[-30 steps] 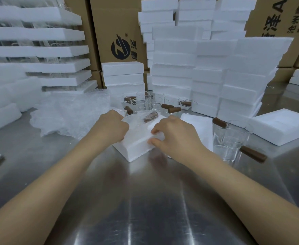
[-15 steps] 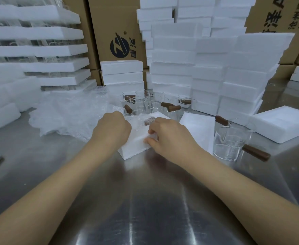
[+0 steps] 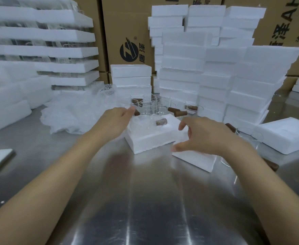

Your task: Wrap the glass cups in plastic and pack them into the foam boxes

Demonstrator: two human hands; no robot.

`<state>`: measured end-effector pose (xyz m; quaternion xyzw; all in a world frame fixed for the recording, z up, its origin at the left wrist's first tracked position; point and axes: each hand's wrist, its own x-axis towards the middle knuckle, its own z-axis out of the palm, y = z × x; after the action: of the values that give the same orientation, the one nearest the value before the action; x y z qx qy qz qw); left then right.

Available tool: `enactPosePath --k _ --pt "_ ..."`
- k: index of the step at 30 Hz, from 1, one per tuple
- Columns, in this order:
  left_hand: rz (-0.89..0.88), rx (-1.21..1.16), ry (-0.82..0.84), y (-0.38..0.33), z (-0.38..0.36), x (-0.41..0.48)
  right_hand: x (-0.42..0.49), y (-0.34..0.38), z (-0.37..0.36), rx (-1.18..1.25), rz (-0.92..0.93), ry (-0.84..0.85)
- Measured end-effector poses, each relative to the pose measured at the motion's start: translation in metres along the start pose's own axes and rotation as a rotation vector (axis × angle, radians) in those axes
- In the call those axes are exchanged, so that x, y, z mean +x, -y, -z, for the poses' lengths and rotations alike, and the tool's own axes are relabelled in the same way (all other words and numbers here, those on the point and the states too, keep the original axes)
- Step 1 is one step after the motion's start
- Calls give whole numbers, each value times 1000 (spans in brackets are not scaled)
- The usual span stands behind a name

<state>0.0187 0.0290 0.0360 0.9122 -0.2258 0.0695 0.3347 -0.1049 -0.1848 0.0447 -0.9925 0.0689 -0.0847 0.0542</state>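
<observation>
An open white foam box (image 3: 150,141) lies on the steel table in front of me. Inside it lies a plastic-wrapped glass cup (image 3: 145,123), its brown handle (image 3: 160,122) showing through the wrap. My left hand (image 3: 116,119) hovers at the box's left edge with fingers relaxed, holding nothing. My right hand (image 3: 203,137) is spread open above the box's right side and over a flat foam lid (image 3: 194,159). Several bare glass cups with brown handles (image 3: 150,106) stand behind the box.
A heap of bubble wrap (image 3: 78,114) lies to the left. Tall stacks of foam boxes (image 3: 216,76) rise behind and at the far left. Another foam box (image 3: 286,135) and a glass cup (image 3: 249,137) sit at the right. Cardboard cartons (image 3: 127,32) line the back.
Both hands have lifted off the foam box and opened. The wrapped cup now lies uncovered in the box. The camera view has shifted slightly.
</observation>
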Motion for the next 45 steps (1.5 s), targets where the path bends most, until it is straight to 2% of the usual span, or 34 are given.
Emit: enactPosePath --k 2,4,6,11,14,18,24,28,32,34,37,39,42,45 --pt "25 60 207 3 2 1 1 0 0 -21 27 120" --pt "34 127 323 5 0 -1 2 2 -1 48 76 125" --pt "-6 146 335 8 -3 -2 4 0 4 186 106 52" --pt "-52 156 329 13 -6 3 4 -15 28 756 159 -294" --pt "-75 55 333 17 -4 5 -1 -21 36 960 183 -305" --pt "-172 6 295 20 -6 5 2 -15 25 824 177 -213" --pt "-543 235 -117 2 -38 -5 12 -7 -2 646 158 -196" --pt "-512 222 -193 -7 -55 -8 15 -9 -6 551 131 -223" --pt "-480 175 -188 -10 -56 0 12 -10 0 482 112 -232" --pt "-451 159 -188 -13 -57 3 8 -11 6 397 96 -118" --pt "-463 210 -165 -16 -57 6 1 -12 14 258 25 185" --pt "-479 309 -159 -16 -59 7 -2 -9 15 185 1 323" --pt "-499 517 -168 -16 -62 9 -3 -5 10 59 27 426" --pt "-539 408 -102 -17 -61 6 -4 -2 7 76 83 423"
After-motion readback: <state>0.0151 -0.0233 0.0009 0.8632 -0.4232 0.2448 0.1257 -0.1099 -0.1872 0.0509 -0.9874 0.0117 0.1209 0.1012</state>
